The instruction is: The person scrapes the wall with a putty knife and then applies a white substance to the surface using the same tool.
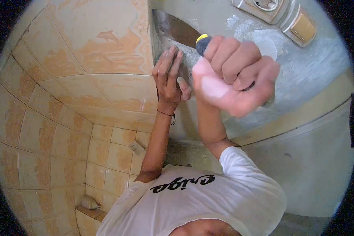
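My right hand (240,76) is closed in a fist around the handle of a putty knife (177,28). The knife's wide metal blade points up and left, against or close to the grey wall by the tile edge. A yellow and dark grey bit of the handle shows; the fist hides the remainder. Just below the blade, my left hand (169,74) has its fingers stretched out at the border between the patterned tiles (106,47) and the plastered wall (303,74). It holds nothing that I can see. Whitish patches mark the plaster behind my right hand.
A wall socket (265,6) and a switch (301,28) are mounted at the upper right. Cream and orange tiles cover the left side. A small light object (90,202) lies on a tiled ledge at lower left, and another small block-like piece (137,147) shows near the tiles.
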`<state>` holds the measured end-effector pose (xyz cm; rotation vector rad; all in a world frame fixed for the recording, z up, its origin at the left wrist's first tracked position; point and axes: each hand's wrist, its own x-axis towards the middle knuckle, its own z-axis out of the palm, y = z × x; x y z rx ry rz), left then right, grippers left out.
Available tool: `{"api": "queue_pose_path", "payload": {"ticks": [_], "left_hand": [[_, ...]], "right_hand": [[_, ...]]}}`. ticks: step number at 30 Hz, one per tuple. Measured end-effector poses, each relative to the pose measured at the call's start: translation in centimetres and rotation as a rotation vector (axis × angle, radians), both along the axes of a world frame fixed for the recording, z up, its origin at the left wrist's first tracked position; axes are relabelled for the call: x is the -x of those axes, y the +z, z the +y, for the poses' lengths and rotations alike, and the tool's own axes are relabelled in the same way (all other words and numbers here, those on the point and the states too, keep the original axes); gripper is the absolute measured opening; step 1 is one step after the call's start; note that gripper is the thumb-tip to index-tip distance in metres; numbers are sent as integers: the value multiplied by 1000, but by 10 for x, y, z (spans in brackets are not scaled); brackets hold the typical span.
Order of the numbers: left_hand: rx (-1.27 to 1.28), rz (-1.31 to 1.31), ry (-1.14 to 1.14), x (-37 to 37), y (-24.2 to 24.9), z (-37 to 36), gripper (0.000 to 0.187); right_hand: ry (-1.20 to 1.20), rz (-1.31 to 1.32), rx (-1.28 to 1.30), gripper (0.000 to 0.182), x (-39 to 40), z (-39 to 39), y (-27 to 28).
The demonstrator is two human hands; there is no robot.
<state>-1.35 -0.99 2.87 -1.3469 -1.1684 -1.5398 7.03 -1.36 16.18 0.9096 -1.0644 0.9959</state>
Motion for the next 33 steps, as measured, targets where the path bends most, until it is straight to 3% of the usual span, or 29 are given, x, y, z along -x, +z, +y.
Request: {"api": "queue_pose_path", "payload": {"ticks": [1, 5, 9, 14, 16, 18, 20, 22, 24, 26, 27, 31, 33], "left_hand": [[-4, 11, 5, 0, 1, -1, 51], [-21, 22, 11, -1, 3, -1, 52], [-15, 29, 25, 0, 2, 0, 54], [-60, -8, -17, -4, 1, 0, 56], [-94, -37, -55, -8, 1, 1, 56], [-133, -66, -67, -13, -4, -4, 54], [-91, -83, -54, -18, -6, -12, 54], [-107, -106, 50, -25, -3, -9, 58], [-152, -124, -3, -30, 4, -13, 65], [131, -3, 57, -32, 12, -27, 64], [129, 15, 129, -35, 13, -26, 46], [179, 83, 190, -48, 13, -45, 30], [210, 8, 35, -54, 17, -51, 24]], "right_hand": [[-152, 20, 137, 38, -3, -9, 3], [67, 245, 315, 40, -29, -16, 4], [-52, 245, 335, 40, -36, -11, 6], [-187, 18, 300, 40, -29, -9, 6], [-123, 52, 257, 37, -42, -3, 6], [-171, 109, 419, 40, -46, -4, 9], [-131, 64, 335, 40, -48, -5, -2], [-146, -194, 380, 39, -57, -8, -13], [-126, -240, 377, 35, -66, -9, -21], [-44, -242, 433, 30, -72, -8, -28], [5, -275, 397, 26, -78, -7, -28], [48, -330, 511, 28, -93, -12, -24], [22, -337, 498, 31, -102, -9, -28]]}}
